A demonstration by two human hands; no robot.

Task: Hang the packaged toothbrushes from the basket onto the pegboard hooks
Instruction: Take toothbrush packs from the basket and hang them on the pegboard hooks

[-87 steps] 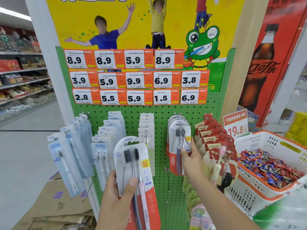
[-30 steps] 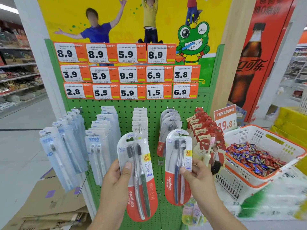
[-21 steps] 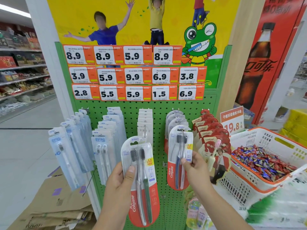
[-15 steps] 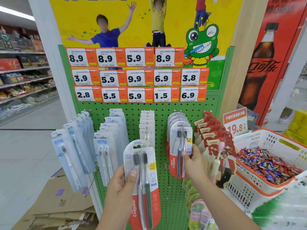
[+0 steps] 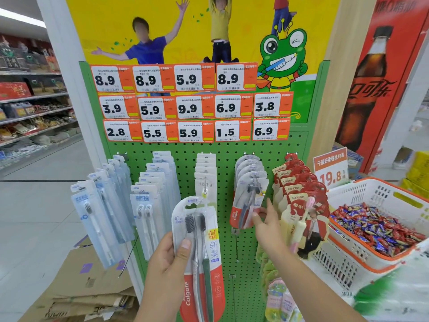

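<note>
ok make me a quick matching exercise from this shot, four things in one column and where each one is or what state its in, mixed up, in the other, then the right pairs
Things
1. left hand
2. right hand
3. candy basket
4. flattened cardboard

Places or states
A. on the floor, lower left of the pegboard
B. grips a Colgate two-brush pack held in front of the board
C. right of the board, white with an orange rim
D. fingertips on the front Colgate pack on the hook

Pairs: 1-B, 2-D, 3-C, 4-A
</note>
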